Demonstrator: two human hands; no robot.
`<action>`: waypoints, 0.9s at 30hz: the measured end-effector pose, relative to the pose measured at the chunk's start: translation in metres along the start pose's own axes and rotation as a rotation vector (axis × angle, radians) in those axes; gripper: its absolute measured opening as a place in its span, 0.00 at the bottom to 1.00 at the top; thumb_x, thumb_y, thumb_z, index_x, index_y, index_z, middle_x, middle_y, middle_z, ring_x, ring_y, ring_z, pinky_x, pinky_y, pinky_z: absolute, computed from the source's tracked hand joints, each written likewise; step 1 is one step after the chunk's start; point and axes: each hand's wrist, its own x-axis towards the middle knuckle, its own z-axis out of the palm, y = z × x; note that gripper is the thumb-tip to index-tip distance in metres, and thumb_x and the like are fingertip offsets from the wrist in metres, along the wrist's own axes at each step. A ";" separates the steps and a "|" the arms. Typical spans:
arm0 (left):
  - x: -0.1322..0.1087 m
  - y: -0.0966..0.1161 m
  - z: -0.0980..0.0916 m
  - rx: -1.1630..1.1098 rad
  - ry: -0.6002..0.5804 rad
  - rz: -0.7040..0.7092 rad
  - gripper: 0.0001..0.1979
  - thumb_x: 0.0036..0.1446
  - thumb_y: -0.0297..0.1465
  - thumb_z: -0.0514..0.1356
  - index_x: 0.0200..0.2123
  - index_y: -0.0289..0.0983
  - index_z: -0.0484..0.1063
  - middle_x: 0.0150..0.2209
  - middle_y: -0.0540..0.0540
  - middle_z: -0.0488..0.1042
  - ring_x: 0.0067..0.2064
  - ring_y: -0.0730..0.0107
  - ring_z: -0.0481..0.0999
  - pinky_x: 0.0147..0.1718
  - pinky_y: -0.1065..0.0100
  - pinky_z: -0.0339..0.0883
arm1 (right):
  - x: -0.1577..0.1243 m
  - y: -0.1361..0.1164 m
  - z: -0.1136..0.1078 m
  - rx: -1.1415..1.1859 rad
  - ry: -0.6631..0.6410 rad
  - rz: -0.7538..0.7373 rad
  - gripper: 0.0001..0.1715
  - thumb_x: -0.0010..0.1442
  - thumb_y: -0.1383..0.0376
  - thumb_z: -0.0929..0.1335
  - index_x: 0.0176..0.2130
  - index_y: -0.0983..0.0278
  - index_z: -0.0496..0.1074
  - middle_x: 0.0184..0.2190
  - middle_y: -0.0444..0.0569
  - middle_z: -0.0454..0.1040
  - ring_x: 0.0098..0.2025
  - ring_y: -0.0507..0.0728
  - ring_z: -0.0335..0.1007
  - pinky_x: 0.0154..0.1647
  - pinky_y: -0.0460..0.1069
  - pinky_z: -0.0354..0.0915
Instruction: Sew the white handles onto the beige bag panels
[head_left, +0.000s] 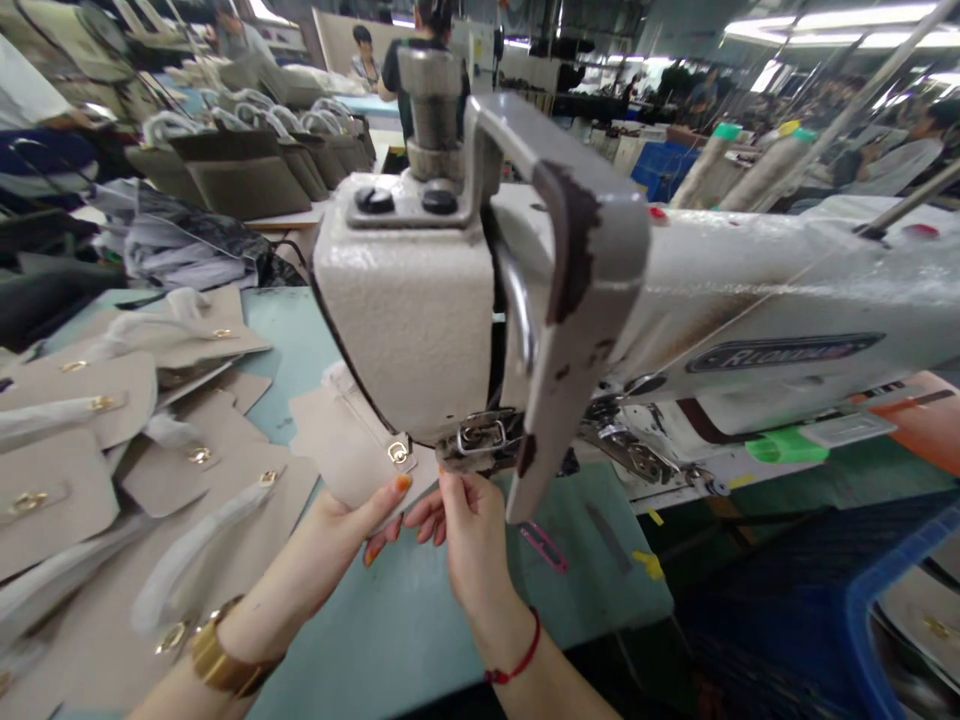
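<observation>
Forearms at 6 o'clock lead to L hand, thumb atop & fingers under beige piece at 8 o'clock, prob. to keep it flat by sewing machine, and R hand, thumb + forefinger nearly together at its edge, grip unclear, other fingers half-curled.

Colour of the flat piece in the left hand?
Flat piece: pale beige; best seen in head view.

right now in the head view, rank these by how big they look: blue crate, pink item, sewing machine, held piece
Largest to smallest, visible parts only:
1. Sewing machine
2. Blue crate, cut off by the frame
3. Held piece, partly hidden
4. Pink item
</observation>
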 end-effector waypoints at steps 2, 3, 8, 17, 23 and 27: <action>-0.008 -0.001 0.009 -0.016 0.052 -0.005 0.21 0.51 0.46 0.63 0.16 0.37 0.69 0.15 0.51 0.67 0.18 0.74 0.62 0.18 0.73 0.57 | 0.000 0.001 -0.002 0.006 -0.011 0.003 0.27 0.63 0.55 0.59 0.18 0.66 0.64 0.14 0.48 0.70 0.14 0.47 0.59 0.17 0.41 0.53; -0.013 -0.002 0.015 -0.026 0.079 0.001 0.21 0.51 0.46 0.63 0.16 0.37 0.69 0.16 0.51 0.67 0.19 0.73 0.63 0.19 0.72 0.58 | -0.001 0.002 -0.004 0.006 -0.013 0.002 0.28 0.63 0.55 0.59 0.17 0.65 0.63 0.13 0.47 0.70 0.14 0.47 0.58 0.17 0.41 0.53; -0.030 -0.010 0.043 -0.049 0.148 0.064 0.22 0.58 0.45 0.57 0.17 0.39 0.67 0.15 0.53 0.65 0.19 0.72 0.63 0.24 0.70 0.60 | -0.002 0.005 -0.013 -0.009 -0.009 -0.014 0.30 0.63 0.56 0.61 0.14 0.64 0.59 0.09 0.41 0.60 0.11 0.46 0.53 0.15 0.41 0.51; -0.046 -0.023 0.091 -0.028 0.210 -0.004 0.25 0.57 0.52 0.52 0.17 0.42 0.64 0.17 0.50 0.65 0.22 0.66 0.66 0.26 0.65 0.62 | 0.004 -0.015 -0.042 -0.280 -0.065 -0.095 0.29 0.63 0.57 0.63 0.15 0.63 0.54 0.09 0.38 0.55 0.11 0.46 0.54 0.15 0.42 0.51; -0.041 -0.026 0.110 -0.052 0.181 -0.067 0.27 0.58 0.55 0.49 0.17 0.43 0.62 0.16 0.50 0.62 0.21 0.67 0.63 0.24 0.64 0.60 | 0.005 -0.029 -0.061 -0.471 -0.176 -0.137 0.30 0.64 0.57 0.63 0.16 0.64 0.55 0.10 0.39 0.56 0.15 0.46 0.54 0.19 0.42 0.52; -0.053 -0.031 0.114 -0.107 0.030 -0.151 0.31 0.54 0.59 0.48 0.17 0.40 0.65 0.14 0.49 0.62 0.18 0.69 0.62 0.20 0.66 0.57 | -0.007 -0.013 -0.090 -0.607 -0.110 -0.257 0.24 0.66 0.57 0.61 0.21 0.64 0.63 0.15 0.42 0.63 0.20 0.49 0.61 0.23 0.43 0.57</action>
